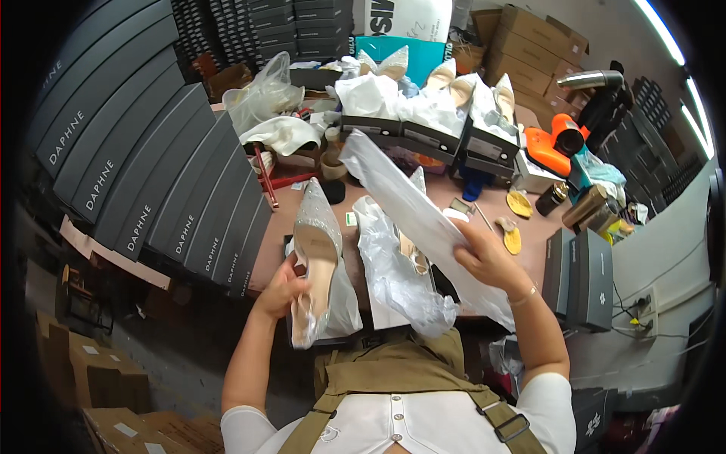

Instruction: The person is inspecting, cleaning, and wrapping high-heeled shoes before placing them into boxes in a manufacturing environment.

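My left hand [283, 290] is closed round the side of a pale, glittery pointed-toe shoe [318, 261], its toe pointing away from me and its beige insole facing up. My right hand [491, 261] grips a long folded sheet of white tissue paper [401, 198], which slants up to the left across the table. Below the sheet, crumpled tissue [384, 261] lies over an open shoebox. Part of another pointed shoe [411, 256] shows between that tissue and the sheet, mostly hidden. More white paper [348, 306] sits under the shoe in my left hand.
Dark grey shoeboxes [144, 151] are stacked high along the left. Open boxes with paper-wrapped shoes [431, 113] stand at the back. An orange tool [548, 151], a dark bottle [551, 198] and yellow pads [512, 236] lie to the right. Two upright boxes [590, 278] stand at the right edge.
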Available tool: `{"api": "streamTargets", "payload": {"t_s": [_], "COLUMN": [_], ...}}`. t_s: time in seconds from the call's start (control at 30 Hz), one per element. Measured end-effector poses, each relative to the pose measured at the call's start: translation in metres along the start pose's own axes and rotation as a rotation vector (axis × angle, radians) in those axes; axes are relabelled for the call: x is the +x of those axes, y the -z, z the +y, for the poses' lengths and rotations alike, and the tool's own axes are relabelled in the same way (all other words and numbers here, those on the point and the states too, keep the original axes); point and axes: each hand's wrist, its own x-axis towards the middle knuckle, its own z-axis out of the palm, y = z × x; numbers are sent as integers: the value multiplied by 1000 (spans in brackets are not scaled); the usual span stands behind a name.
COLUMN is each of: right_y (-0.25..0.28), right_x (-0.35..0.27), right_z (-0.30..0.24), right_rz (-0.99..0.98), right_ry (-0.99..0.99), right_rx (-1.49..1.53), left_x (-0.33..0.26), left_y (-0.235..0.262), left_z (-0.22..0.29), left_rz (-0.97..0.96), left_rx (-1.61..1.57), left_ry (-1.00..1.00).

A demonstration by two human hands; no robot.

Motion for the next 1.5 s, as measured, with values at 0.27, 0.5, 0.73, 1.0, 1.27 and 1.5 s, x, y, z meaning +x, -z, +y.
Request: {"api": "streamTargets", "payload": {"t_s": [0.27,0.5,0.73,1.0,1.27,1.5], "right_y": [-84,-104,-72,-77,-89,-80], "right_x": [-31,-69,-60,-32,-23,-18], "right_z": [-47,-7,2,15,34,50], "right_rz": [-429,-391,-311,-306,-155,-363], "right_ry": [93,80,-141,-12,8,-133], "right_rx": [15,508,460,460,411,551], "left_x": [-66,-40,-33,-32,-21,-29], "left_y": [-88,-108,-121,-119,-106,-89], "left_z": [-77,-110,-103,-90,-72,-85], "left_rz": [-214,-1,363,116,121,-14], "left_rx": [-212,-642,-267,-243,196,829], "left_ry": [456,362,37,292,178,264]}}
